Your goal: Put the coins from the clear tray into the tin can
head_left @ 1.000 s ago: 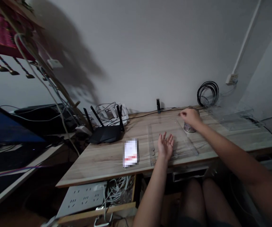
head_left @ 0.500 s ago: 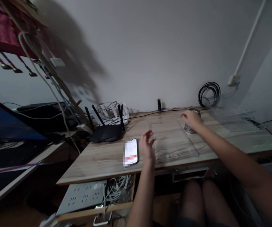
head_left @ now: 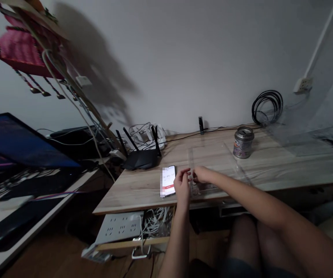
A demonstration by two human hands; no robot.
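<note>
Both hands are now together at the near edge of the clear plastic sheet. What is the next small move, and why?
Probably pinch the clear sheet's near-left edge and lift slightly: left hand and right hand meet there, and whether either grips it is unclear. The phone lies close beside them.

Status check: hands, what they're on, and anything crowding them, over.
Left hand and right hand meet at the clear acrylic tray, near edge; grip unclear. Phone lies close beside left hand. Tin can stands apart, behind.

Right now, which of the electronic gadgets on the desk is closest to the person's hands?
The phone, lying flat with its screen lit, just beside the left hand. The black router with upright antennas sits farther back, toward the wall.
</note>
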